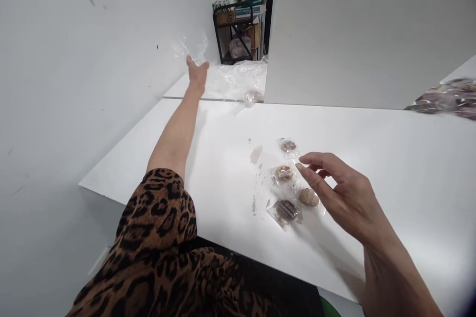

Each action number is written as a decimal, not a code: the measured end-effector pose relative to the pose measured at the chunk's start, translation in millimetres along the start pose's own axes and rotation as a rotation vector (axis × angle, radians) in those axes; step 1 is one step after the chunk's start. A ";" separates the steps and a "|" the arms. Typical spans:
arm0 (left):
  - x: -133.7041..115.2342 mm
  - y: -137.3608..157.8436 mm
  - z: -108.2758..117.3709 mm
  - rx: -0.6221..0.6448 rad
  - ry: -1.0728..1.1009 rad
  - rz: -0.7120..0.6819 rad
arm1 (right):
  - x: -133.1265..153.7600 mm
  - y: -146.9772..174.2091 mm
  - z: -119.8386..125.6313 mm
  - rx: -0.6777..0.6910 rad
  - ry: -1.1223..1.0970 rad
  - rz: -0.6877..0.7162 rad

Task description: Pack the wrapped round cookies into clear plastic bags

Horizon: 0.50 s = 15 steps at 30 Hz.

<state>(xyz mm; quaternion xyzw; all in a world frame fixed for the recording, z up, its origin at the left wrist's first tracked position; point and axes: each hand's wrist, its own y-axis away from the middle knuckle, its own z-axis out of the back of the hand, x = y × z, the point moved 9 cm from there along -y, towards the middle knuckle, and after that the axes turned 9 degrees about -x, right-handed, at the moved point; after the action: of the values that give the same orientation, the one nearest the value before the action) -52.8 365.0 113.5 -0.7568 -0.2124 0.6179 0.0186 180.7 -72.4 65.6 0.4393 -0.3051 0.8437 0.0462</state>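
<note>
My left hand (198,75) is stretched far out over the left end of the table, its fingers spread. A crumpled clear plastic bag (193,47) is just beyond its fingertips, against the wall. My right hand (340,190) hovers beside several small clear packets, with thumb and forefinger loosely curved and their tips close together; I see nothing held in it. Nearest to those tips are a packet with a brown round piece (288,146) and a yellowish one (284,173). Below lie a light brown packet (308,197) and a dark brown packet with printing (286,210).
Clear plastic film (238,77) and another wrapped piece (252,96) lie at the far end of the white table (223,158). Behind stands a black shelf rack (234,25) with boxes. A large filled clear bag (449,99) sits at right. Walls flank the table.
</note>
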 end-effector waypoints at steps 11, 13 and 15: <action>109.7 138.3 -78.8 0.337 -0.405 -0.025 | 1.9 -2.4 -10.9 0.025 -0.007 0.029; 107.8 136.0 -71.0 0.280 -0.369 0.016 | -0.6 -3.8 -10.5 0.020 -0.009 0.017; 102.1 135.3 -59.0 0.249 -0.391 0.043 | -3.2 -5.3 -9.5 0.015 -0.027 -0.004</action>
<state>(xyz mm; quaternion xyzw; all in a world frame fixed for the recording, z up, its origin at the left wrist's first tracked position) 58.2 290.9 -6.6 -0.6188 -0.1177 0.7746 0.0572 177.7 -62.2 61.6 0.4515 -0.2986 0.8399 0.0404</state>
